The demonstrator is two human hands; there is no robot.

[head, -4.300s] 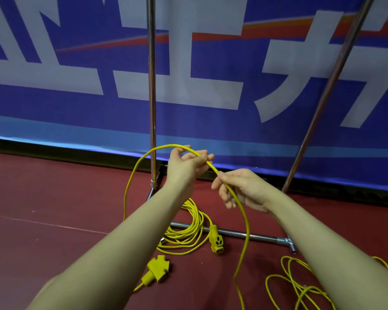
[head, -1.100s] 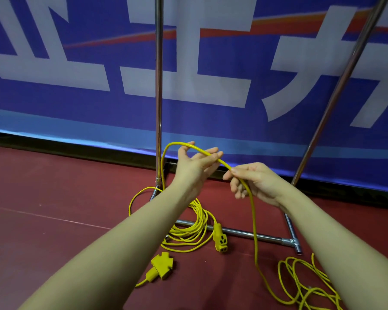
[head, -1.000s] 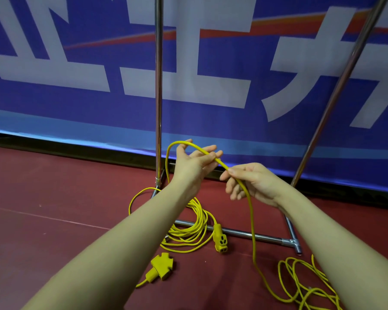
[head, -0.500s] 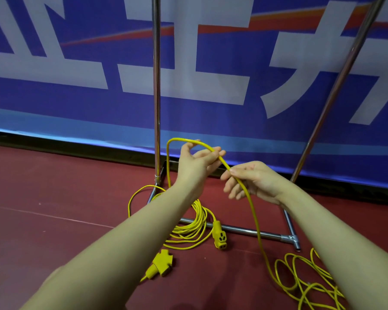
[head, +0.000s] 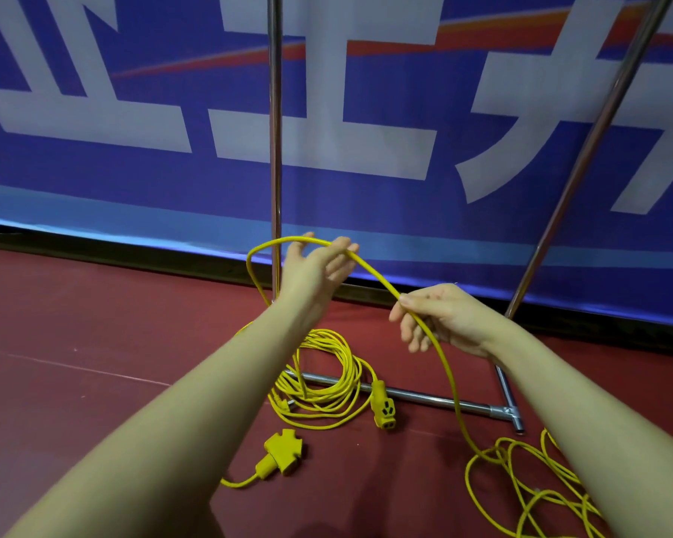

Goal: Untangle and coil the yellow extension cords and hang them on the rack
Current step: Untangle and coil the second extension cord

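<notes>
The thin yellow extension cord (head: 370, 267) is arching over the relaxed, straight fingers of the left hand (head: 315, 271) and running down-right to the right hand (head: 440, 318), which is pinching it. Below that grip the cord is falling to a loose tangle (head: 521, 487) on the red floor (head: 94, 343), so the right hand is nearer the slack.

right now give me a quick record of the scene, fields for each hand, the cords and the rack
left hand: fingers straight, cord draped over them
right hand: pinches the same cord
coil: on floor by the rack base, socket beside it
loose cord: tangled on floor, lower right
splitter plug: on floor
rack: no cord hung on visible part
</notes>
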